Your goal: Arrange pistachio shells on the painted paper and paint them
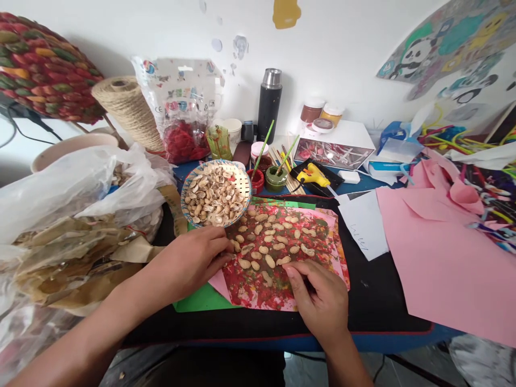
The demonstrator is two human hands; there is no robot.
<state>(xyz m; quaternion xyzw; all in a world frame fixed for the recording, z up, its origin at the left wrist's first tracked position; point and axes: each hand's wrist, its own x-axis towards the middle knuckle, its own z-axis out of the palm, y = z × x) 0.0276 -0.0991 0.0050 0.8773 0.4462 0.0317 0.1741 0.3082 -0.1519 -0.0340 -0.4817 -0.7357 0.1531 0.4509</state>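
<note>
Several tan peanut shells (270, 261) lie spread over a pink paper (262, 293) smeared with red and dark green paint. My right hand (320, 295) is at the lower right of this paper, thumb and forefinger pinched on the end of a peanut shell (284, 260). At the paper's left edge rests my left hand (197, 260), its fingers curled and drawn together; a bit of shell seems to be at the fingertips, mostly hidden. Just beyond the left hand stands a round woven basket (244, 185) holding many more shells.
Behind the paper stand a red paint jar (257, 181) and a green paint jar (276, 180) with brushes, and a yellow glue gun (313, 176). A black flask (269, 107) stands by the wall. Plastic bags (80, 188) crowd the left; pink sheets (451, 258) cover the right.
</note>
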